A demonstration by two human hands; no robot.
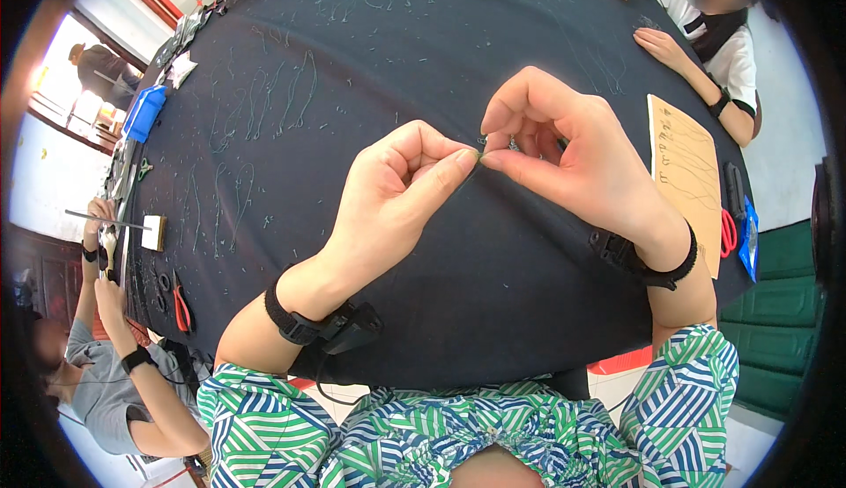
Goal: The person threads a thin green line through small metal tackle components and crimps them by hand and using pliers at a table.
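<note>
Above the dark cloth, my left hand (401,180) and my right hand (573,149) meet fingertip to fingertip. Each is closed in a pinch of thumb and forefinger. Between the two pinches shows a tiny bit of green thread (479,158); most of it is hidden by the fingers. The other fingers of my right hand are curled, with something small and pale, too small to name, near them. Both wrists wear black straps.
A dark cloth (493,294) covers the table, with thin green cords (304,92) and scraps scattered over it. On the right lie a brown card (679,153) and red-handled scissors (728,232). Red-handled pliers (181,307) lie left. Other people sit around the table.
</note>
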